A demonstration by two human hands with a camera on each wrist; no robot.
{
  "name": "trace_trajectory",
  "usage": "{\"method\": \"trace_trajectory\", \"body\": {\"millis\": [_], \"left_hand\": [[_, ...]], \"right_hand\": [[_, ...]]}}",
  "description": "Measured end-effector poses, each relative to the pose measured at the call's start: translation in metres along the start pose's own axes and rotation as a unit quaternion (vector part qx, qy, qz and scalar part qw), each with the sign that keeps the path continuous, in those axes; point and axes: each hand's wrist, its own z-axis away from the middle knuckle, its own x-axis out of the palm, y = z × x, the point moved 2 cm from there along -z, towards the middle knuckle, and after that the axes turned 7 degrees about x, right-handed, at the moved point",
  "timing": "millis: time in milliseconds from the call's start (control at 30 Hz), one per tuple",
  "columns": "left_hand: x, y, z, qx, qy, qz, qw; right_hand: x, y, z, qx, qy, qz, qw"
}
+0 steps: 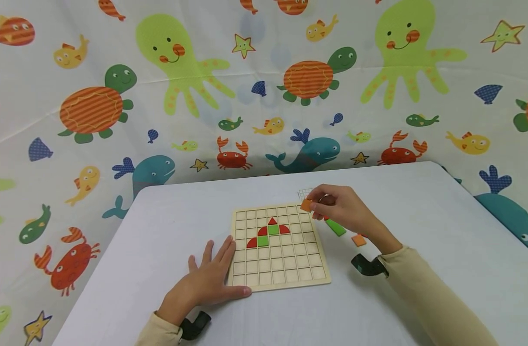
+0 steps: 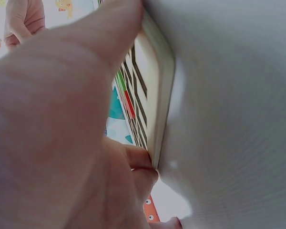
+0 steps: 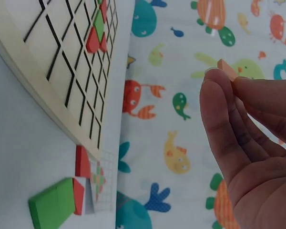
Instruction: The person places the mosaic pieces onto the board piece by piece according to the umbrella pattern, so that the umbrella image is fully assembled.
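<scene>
My right hand pinches an orange square tile between thumb and fingertips, over the far right corner of a wooden grid board. In the right wrist view the tile's edge shows above the fingertips. My left hand lies with its fingers spread along the board's left side, thumb at the near left corner. On the board, green squares and red curved pieces form a stepped group, topped by a red triangle.
Right of the board lie green tiles, an orange tile and red pieces. A printed pattern card lies by the board's far right corner, partly hidden by my right hand in the head view. A sea-animal curtain hangs behind the white table.
</scene>
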Motion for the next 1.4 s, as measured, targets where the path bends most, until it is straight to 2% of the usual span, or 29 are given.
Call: {"method": "trace_trajectory", "body": {"millis": [433,733,967,1100,1300,1400], "left_hand": [[0.001,-0.001,0.0,-0.003,0.001,0.004,1.0],[0.002,-0.001,0.0,-0.008,-0.002,0.004,1.0],[0.001,-0.002,0.001,-0.008,-0.004,0.003,1.0],[0.0,-0.001,0.001,-0.007,-0.006,0.007,0.9999],[-0.002,-0.001,0.002,-0.007,-0.006,0.004,0.9999],[-0.003,-0.001,0.001,-0.009,-0.008,0.004,0.9999]], "right_hand": [[0.038,-0.003,-0.002,-0.041,-0.078,0.009,0.9961],[0.052,-0.006,-0.004,-0.043,-0.11,0.033,0.9924],[0.063,-0.011,-0.013,-0.071,-0.135,0.038,0.9876],[0.071,-0.01,-0.02,-0.073,-0.14,0.071,0.9849],[0.083,-0.008,-0.027,-0.087,-0.137,0.146,0.9758],[0.086,-0.009,-0.026,-0.092,-0.139,0.161,0.9727]]}}
